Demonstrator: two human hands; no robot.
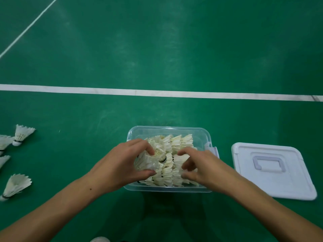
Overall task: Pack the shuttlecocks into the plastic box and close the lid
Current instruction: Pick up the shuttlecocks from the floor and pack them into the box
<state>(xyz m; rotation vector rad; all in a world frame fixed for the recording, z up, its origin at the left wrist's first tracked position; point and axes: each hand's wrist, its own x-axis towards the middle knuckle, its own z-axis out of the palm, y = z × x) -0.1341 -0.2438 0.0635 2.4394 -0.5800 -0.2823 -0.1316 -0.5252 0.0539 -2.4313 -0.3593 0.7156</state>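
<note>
A clear plastic box (201, 135) stands on the green floor, filled with several white shuttlecocks (176, 142) lying in rows. My left hand (120, 165) is over the box's left side and grips a shuttlecock (150, 161) between thumb and curled fingers. Over the box's right side, my right hand (201, 165) has curled fingers touching the packed shuttlecocks; I cannot tell whether it pinches one. The white lid (272, 170) lies flat on the floor to the right of the box, handle side up.
Several loose shuttlecocks lie on the floor at the far left, one upright (21, 135) and one on its side (14, 186). A white court line (157, 93) crosses the floor beyond the box. A white shoe tip (100, 239) shows at the bottom edge.
</note>
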